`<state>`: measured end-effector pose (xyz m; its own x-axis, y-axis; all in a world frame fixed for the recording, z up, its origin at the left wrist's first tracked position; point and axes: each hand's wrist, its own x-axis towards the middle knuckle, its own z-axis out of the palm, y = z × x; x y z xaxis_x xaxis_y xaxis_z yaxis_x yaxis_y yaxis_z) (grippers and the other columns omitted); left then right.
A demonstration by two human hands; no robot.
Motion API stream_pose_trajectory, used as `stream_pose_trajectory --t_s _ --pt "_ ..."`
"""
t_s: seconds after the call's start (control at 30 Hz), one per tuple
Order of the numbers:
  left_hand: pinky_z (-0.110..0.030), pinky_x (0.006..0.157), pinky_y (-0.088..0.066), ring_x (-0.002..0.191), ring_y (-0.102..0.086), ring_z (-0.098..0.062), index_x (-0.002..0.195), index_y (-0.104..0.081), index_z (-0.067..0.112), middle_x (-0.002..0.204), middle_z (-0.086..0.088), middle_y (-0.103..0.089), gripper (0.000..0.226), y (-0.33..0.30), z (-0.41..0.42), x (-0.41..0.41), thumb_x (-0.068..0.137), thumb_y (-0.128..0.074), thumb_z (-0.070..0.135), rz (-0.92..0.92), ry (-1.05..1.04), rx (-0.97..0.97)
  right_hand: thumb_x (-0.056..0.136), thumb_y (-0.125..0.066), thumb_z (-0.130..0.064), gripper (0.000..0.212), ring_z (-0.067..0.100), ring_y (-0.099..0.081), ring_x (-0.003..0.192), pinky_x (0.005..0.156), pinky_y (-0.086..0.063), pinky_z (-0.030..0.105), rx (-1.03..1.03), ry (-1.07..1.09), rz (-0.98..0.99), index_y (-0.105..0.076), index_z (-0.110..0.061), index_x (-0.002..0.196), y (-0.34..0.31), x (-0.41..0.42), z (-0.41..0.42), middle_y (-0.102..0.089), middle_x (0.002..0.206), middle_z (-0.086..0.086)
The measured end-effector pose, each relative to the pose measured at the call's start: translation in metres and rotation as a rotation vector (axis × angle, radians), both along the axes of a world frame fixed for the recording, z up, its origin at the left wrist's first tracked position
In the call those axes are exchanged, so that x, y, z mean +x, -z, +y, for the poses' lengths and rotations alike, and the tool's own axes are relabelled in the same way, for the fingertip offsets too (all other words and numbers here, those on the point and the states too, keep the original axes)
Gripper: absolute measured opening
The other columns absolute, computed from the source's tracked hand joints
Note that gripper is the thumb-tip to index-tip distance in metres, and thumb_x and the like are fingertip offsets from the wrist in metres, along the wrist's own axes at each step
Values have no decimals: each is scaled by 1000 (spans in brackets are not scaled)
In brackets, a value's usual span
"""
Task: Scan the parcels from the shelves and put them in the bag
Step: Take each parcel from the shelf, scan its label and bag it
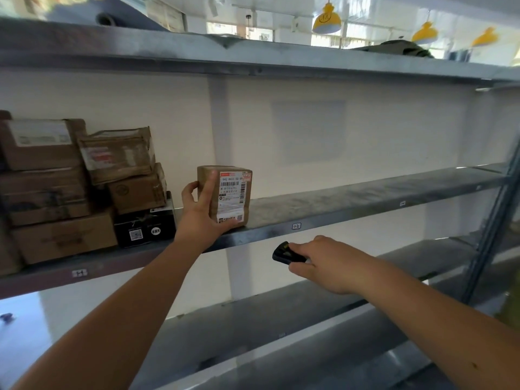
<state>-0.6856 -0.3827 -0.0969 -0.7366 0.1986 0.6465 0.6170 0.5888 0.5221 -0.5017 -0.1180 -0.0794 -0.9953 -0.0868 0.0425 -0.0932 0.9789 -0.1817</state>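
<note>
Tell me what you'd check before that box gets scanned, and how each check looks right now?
1. Parcel firmly held: ok, the left hand grips its left side, thumb across the front.
2. Label facing the person: ok, barcodes visible, only the thumb near its edge.
3. Scanner in hand: ok, the right hand holds it.
4. Scanner aimed at the label: not ok, it sits lower, below the shelf edge.
5. Parcel clear of the stacked boxes: ok, a gap shows.
6. Bag ready: cannot tell, none in view.
</note>
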Motion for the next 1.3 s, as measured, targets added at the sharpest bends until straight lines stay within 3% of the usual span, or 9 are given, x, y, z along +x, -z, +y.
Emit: stream_pose_trajectory --t_s 0.37,0.5,0.57,0.63,0.8,0.87,1.0,1.13,1.3 --pt "-39 109 -40 124 -42 -11 152 5 72 154 -2 -32 144 -9 38 40 58 -101 43 -112 120 173 105 -44 -55 43 13 -59 80 64 -45 27 -129 104 78 -49 -34 142 14 20 28 -54 99 -1" --pt "-43 109 -49 126 -55 -4 151 2 75 155 15 -43 144 -5 80 67 56 -102 44 -234 378 200 105 -47 -53 38 8 -61 79 62 -45 25 -299 237 146 -56 -33 136 29 39 61 -59 93 -8" --pt "-51 104 -56 133 -58 -12 148 0 78 157 16 -43 144 3 106 80 50 -101 48 -322 498 221 105 -50 -51 37 6 -62 84 66 -46 24 -422 307 193 -58 -34 137 41 53 82 -62 95 -10" --pt "-44 101 -59 132 -60 -11 148 -2 78 155 18 -46 141 16 134 94 51 -100 47 -373 597 229 105 -52 -48 37 7 -63 90 69 -46 22 -518 360 229 -58 -35 139 57 71 103 -65 99 -9" --pt "-28 97 -58 131 -59 -1 164 -8 46 142 31 -58 135 58 214 125 69 -100 20 -442 794 146 101 -60 -45 39 -2 -58 77 57 -41 12 -556 567 284 -60 -33 138 108 123 154 -63 90 -10" --pt "-33 103 -57 134 -58 -4 166 -8 38 145 26 -57 137 79 249 138 67 -101 19 -514 843 120 102 -58 -44 38 1 -57 70 52 -40 15 -520 650 267 -59 -31 138 126 144 178 -63 88 -3" --pt "-53 106 -55 136 -58 -10 160 -8 58 150 19 -55 139 113 329 168 64 -102 25 -699 917 47 103 -56 -43 36 14 -61 76 59 -46 26 -528 798 227 -58 -29 136 155 187 231 -65 95 5" --pt "-47 105 -56 129 -59 3 159 -10 60 140 31 -58 136 139 422 197 65 -102 27 -758 979 -1 103 -58 -39 39 24 -62 94 78 -52 36 -561 914 238 -57 -22 138 176 231 294 -67 104 6" --pt "-25 92 -60 128 -59 4 143 -13 80 140 33 -57 125 158 534 237 66 -101 35 -790 1107 -59 101 -58 -44 52 21 -63 90 73 -51 32 -558 1069 173 -51 -24 149 196 282 382 -64 111 8"
